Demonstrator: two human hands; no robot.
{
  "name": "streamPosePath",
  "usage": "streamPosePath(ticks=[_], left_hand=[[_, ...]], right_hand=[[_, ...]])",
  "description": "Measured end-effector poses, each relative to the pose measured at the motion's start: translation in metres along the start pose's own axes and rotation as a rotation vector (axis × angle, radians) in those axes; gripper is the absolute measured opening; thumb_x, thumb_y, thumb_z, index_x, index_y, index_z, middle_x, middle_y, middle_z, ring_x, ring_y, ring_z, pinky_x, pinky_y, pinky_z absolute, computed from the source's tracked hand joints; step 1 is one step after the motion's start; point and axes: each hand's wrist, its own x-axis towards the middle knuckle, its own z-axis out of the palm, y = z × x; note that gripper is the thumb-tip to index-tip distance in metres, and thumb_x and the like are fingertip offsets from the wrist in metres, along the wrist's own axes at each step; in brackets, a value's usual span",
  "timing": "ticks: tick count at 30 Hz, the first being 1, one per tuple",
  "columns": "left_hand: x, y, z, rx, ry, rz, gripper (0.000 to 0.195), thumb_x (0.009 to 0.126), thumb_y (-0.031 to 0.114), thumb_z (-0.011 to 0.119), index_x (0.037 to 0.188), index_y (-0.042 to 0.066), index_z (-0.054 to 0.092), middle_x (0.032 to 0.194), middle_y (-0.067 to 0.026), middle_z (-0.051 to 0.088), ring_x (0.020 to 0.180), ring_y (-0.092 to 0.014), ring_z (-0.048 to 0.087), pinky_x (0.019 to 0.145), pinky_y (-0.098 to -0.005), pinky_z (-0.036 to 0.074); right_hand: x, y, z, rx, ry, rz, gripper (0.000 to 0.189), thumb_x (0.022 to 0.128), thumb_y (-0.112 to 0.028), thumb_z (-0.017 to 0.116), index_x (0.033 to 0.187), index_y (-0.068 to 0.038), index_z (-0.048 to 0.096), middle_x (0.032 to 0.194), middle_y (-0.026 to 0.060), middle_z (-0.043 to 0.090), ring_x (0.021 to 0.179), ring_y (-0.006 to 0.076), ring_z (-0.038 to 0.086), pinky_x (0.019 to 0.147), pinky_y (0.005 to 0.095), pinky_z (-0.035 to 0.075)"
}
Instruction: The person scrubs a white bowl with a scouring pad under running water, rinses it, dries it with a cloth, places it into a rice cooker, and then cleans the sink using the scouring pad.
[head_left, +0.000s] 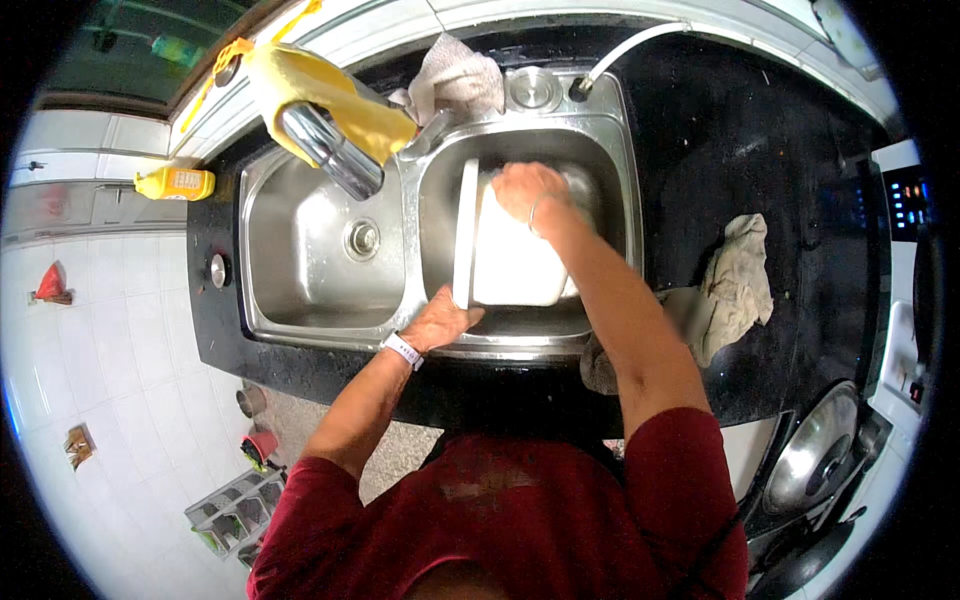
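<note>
A white rectangular container (517, 259) rests on its side in the right basin (442, 150) of a steel double sink, its rim edge facing left. My left hand (445, 321) grips the near end of that rim, thumb to the right. My right hand (529, 193) bends over the container's far part, fingers curled down against it; whether it holds anything is hidden. The chrome faucet (330, 154), draped with a yellow cloth (300, 75), points over the left basin (322, 277).
A crumpled grey cloth (457, 79) lies behind the sink by a white hose (637, 45). On the black counter are a beige rag (739, 285) at right and a yellow bottle (176, 184) at left. A metal lid (814, 450) is at lower right.
</note>
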Motion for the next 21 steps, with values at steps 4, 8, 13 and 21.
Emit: streamPosePath(ticks=[4,8,13,21], left_hand=[[0.010,0.024,-0.017,-0.680,0.074,-0.127,0.030,0.077,-0.001,0.068,0.107,-0.001,0.063,0.095,-0.0056,0.069,0.080,-0.013,0.062,0.072,-0.0281,0.053],[0.007,0.034,0.003,-0.629,0.143,-0.051,0.014,0.077,-0.004,0.058,0.082,0.004,0.068,0.070,0.0053,0.061,0.069,-0.006,0.052,0.063,-0.0275,0.046],[-0.004,0.028,-0.002,-0.225,0.134,-0.020,0.026,0.071,-0.005,0.050,0.093,-0.003,0.064,0.075,-0.0034,0.062,0.073,-0.015,0.053,0.069,-0.0346,0.048],[-0.004,-0.017,0.003,-0.200,0.158,-0.005,0.028,0.071,-0.004,0.049,0.093,0.000,0.065,0.074,-0.0057,0.065,0.072,-0.015,0.055,0.069,-0.0333,0.047]], right_hand=[[-0.071,-0.042,0.060,0.018,0.499,-0.198,0.051,0.086,-0.021,0.052,0.132,0.000,0.053,0.137,0.0144,0.054,0.129,0.0295,0.048,0.111,0.0477,0.032],[-0.048,-0.012,0.056,0.060,0.581,-0.400,0.035,0.084,-0.018,0.055,0.113,-0.002,0.065,0.118,0.0126,0.063,0.117,0.0266,0.057,0.105,0.0476,0.039],[0.045,0.087,0.063,0.007,-0.092,0.056,0.039,0.089,-0.027,0.046,0.104,0.000,0.070,0.115,0.0218,0.065,0.111,0.0385,0.061,0.097,0.0454,0.047],[0.013,0.109,0.038,0.040,-0.058,0.192,0.041,0.086,-0.029,0.045,0.095,0.003,0.069,0.105,0.0275,0.066,0.099,0.0437,0.063,0.089,0.0508,0.049]])
